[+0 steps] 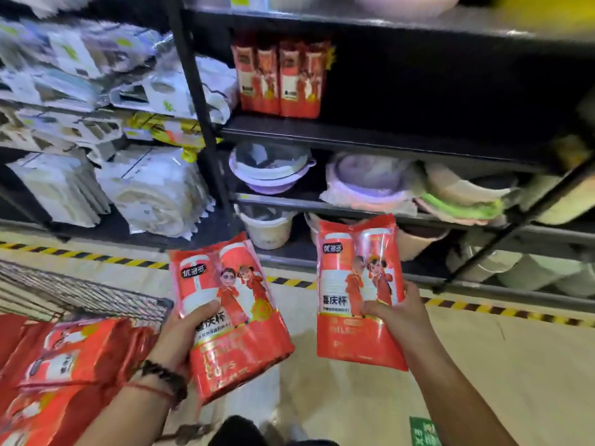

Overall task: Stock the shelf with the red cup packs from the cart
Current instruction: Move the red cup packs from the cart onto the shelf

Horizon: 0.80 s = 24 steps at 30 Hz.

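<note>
My left hand grips a red cup pack by its left edge, thumb across the front. My right hand grips a second red cup pack from its right side, held upright. Both packs hang in front of me above the floor, below the black shelf. Two red cup packs stand upright at the left end of that shelf, the rest of it dark and bare. More red cup packs lie piled in the wire cart at lower left.
Purple and pale plastic basins fill the shelf level below. White buckets sit on the bottom level. White packaged goods crowd the left shelving bay. A black upright post divides the bays. Yellow-black hazard tape runs along the floor.
</note>
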### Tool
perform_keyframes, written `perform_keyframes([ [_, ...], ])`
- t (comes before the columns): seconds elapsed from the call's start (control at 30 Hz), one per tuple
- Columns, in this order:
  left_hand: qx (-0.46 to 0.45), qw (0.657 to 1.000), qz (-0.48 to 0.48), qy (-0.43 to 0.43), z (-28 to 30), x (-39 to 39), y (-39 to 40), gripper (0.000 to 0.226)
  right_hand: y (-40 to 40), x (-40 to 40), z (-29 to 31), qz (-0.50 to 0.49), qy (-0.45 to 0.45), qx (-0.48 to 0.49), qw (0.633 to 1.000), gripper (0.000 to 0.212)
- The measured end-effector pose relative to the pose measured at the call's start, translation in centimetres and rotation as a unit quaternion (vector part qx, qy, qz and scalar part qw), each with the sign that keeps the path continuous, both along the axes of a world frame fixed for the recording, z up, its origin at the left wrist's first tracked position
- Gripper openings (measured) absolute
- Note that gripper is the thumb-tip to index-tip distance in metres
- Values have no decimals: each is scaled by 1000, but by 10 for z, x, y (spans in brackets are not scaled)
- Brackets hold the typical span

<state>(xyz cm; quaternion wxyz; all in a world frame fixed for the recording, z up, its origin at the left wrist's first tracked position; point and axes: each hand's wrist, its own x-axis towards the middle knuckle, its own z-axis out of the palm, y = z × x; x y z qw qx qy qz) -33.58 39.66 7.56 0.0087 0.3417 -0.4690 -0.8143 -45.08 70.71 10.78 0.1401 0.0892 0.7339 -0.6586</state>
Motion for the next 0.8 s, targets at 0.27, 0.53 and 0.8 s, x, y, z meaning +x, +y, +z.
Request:
perform_keyframes([
  [0.27,-8,997,-57,47,31,-71,-25,43,-8,-36,14,-35,6,19,999,56],
  [0.53,-33,991,-67,107,54,-140,-119,108,-118,-103,58,-5,72,35,997,56],
  [0.8,-39,986,-39,155,72,-189,-192,109,-204,-154,77,8,95,11,995,70],
])
